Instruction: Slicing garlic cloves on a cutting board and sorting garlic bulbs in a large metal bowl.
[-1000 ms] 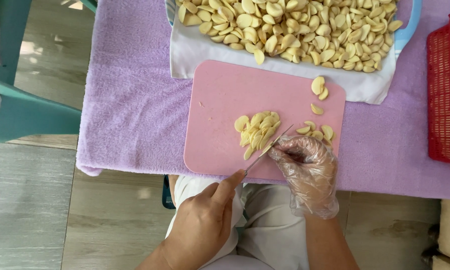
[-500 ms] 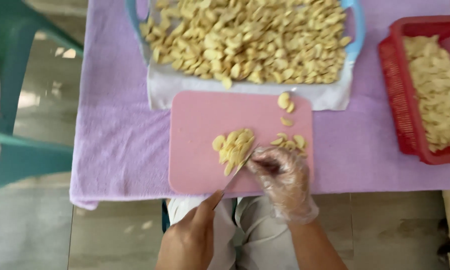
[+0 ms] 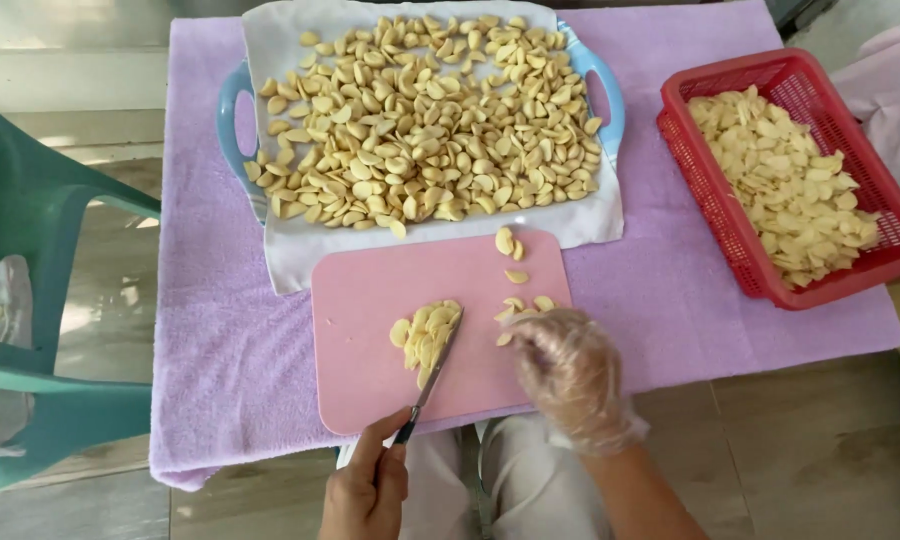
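Head view shows cutting: left hand (image 3: 365,490) grips a knife (image 3: 432,375) beside sliced garlic (image 3: 425,335) on the pink board (image 3: 370,300) (gloved right hand (image 3: 570,370) curls over cloves (image 3: 520,305)). Next cut needs care.

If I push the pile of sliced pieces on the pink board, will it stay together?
Probably not: the pile of slices looks loose and thin, so it would likely spread. The pink board looks smooth, so slices may slide easily. They seem light.
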